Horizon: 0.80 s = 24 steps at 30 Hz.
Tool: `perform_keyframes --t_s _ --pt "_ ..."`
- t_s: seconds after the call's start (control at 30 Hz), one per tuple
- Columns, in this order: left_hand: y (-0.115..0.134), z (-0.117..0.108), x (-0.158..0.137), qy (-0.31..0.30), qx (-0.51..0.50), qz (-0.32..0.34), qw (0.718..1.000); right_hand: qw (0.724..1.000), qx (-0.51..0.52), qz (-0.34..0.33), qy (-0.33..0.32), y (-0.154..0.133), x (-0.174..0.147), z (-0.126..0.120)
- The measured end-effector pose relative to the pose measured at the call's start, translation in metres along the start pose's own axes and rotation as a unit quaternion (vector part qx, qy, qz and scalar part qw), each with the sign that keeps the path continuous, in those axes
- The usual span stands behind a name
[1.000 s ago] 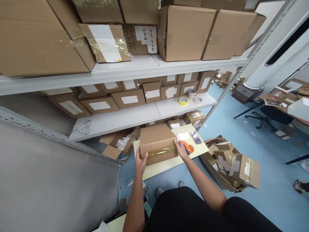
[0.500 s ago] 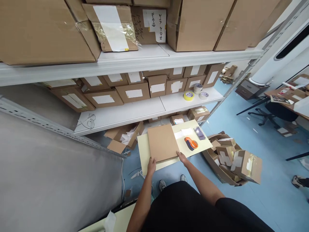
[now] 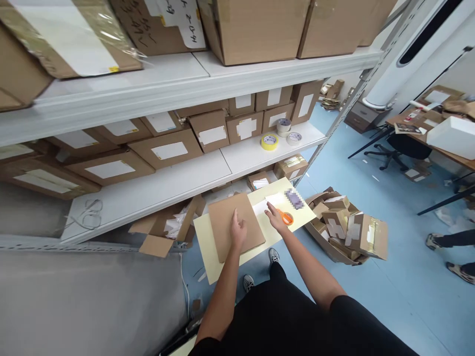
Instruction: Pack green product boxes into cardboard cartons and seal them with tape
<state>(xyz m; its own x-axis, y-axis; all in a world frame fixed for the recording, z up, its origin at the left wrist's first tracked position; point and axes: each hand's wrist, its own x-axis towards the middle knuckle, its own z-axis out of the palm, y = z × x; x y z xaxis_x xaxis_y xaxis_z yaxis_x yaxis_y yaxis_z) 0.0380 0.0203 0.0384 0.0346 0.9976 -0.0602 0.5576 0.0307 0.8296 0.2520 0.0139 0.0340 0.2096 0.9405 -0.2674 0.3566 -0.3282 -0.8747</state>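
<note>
A flat brown cardboard piece [image 3: 222, 222], seemingly a folded box, lies on a pale yellow board [image 3: 208, 267]. My left hand [image 3: 238, 230] is over the cardboard with its index finger stretched out, gripping nothing; whether it touches the surface is hard to tell. My right hand [image 3: 275, 217] hovers past the cardboard's right edge, fingers extended and holding nothing. Close beside it sits an orange ring-shaped tool [image 3: 285, 218], partly hidden by that hand. White paper [image 3: 260, 207] lies between the cardboard and a pixelated purple item [image 3: 294, 198] on the board.
Shelving [image 3: 193, 180] with labelled boxes stands ahead, holding a yellow tape roll [image 3: 269, 142] and white rolls [image 3: 294, 139]. An open carton [image 3: 158, 244] is left of the board; a large carton of small boxes [image 3: 319, 249] stands right. Another person's legs [image 3: 454, 242] show at far right.
Both hands have let go of the cardboard's near corners. My left hand has moved over the cardboard, my right toward the orange tool. The view has shifted right.
</note>
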Motion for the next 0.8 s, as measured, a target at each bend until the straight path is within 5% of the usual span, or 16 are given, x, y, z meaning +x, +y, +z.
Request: perform_keyframes --t_s 0.23,0.5,0.8 --pt "0.028 0.086 0.080 -0.147 0.024 0.005 0.989 0.998 -0.044 0.042 -0.027 0.035 0.063 -0.053" --pt "0.011 0.174 0.159 -0.239 0.152 -0.067 0.957 0.952 -0.217 0.084 -0.198 0.087 0.155 -0.072" --pt "-0.007 0.209 0.194 -0.254 0.248 -0.130 0.926 0.910 -0.272 0.118 -0.290 0.126 0.193 -0.052"
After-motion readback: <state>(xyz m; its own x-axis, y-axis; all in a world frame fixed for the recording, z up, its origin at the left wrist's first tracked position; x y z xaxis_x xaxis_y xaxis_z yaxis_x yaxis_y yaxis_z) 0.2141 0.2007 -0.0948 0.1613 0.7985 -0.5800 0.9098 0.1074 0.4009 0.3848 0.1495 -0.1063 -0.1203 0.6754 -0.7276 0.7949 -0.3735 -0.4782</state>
